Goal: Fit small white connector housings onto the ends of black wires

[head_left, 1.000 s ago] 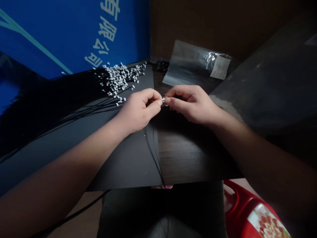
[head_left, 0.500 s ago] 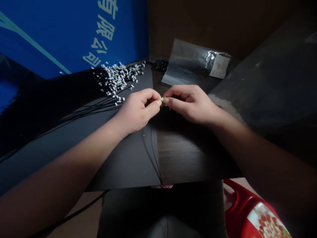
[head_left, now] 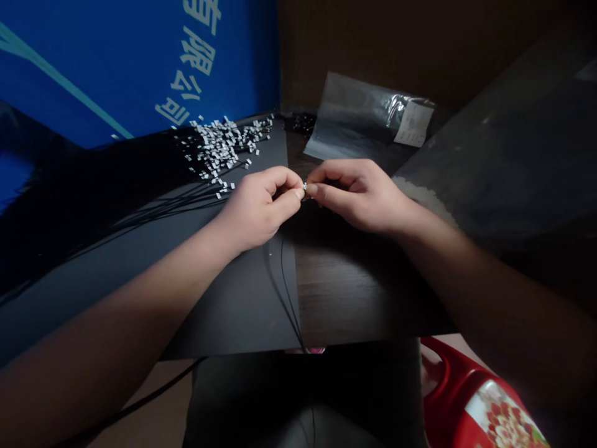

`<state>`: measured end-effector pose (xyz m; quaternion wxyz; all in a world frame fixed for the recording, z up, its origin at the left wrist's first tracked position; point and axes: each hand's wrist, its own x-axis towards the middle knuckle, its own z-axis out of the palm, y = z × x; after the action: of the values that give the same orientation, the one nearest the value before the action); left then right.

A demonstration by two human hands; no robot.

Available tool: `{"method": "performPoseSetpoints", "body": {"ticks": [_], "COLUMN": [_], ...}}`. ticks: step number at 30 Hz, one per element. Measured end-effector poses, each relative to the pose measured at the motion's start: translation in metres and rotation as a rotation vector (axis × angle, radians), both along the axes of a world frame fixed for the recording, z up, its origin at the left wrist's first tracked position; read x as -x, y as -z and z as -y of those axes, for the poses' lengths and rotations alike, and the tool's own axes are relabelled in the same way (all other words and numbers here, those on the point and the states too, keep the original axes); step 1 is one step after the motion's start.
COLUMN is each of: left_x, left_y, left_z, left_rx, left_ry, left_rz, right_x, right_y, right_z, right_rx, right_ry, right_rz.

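My left hand (head_left: 261, 205) is closed in a pinch, thumb against forefinger, on a small white connector (head_left: 305, 186). From below this hand a thin black wire (head_left: 289, 298) runs down over the table's front edge. My right hand (head_left: 359, 193) pinches at the same connector from the other side, its fingertips almost touching those of the left. Most of the connector is hidden by the fingers. Left of my hands lies a large bundle of black wires (head_left: 93, 180), many with white connector ends (head_left: 219, 146).
Behind my right hand lies a clear plastic bag (head_left: 359, 121) with a white label. A larger clear bag (head_left: 504, 162) with white pieces (head_left: 424, 196) inside is at right. A blue printed panel (head_left: 116, 56) stands at back left. Below the table edge is a red container (head_left: 466, 392).
Both hands stay in nearly the same place, still pinching. The hanging black wire has shifted slightly to the left.
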<state>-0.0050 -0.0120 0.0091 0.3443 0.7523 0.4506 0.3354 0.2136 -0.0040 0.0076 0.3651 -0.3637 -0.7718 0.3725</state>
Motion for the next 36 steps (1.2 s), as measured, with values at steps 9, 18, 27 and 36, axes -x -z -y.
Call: {"method": "performPoseSetpoints", "body": {"ticks": [9, 18, 27, 36], "left_x": [0.0001, -0.0008, 0.0, -0.0025], "left_y": [-0.0005, 0.0003, 0.004, 0.0066], "left_z": [0.001, 0.0003, -0.0019, -0.0036], "left_rx": [0.003, 0.009, 0.048, 0.113], "left_ry": [-0.008, -0.024, 0.001, -0.078], "left_rz": [0.003, 0.034, 0.067, 0.17], "right_x": [-0.0004, 0.0011, 0.0024, 0.0068], "right_y": [-0.0007, -0.001, 0.0001, 0.0054], "right_z": [-0.0007, 0.0017, 0.0025, 0.0013], "right_rx": [-0.028, 0.089, 0.098, 0.224], "right_ry": [-0.002, 0.058, 0.097, 0.11], "right_rz": [-0.003, -0.072, -0.089, -0.206]}}
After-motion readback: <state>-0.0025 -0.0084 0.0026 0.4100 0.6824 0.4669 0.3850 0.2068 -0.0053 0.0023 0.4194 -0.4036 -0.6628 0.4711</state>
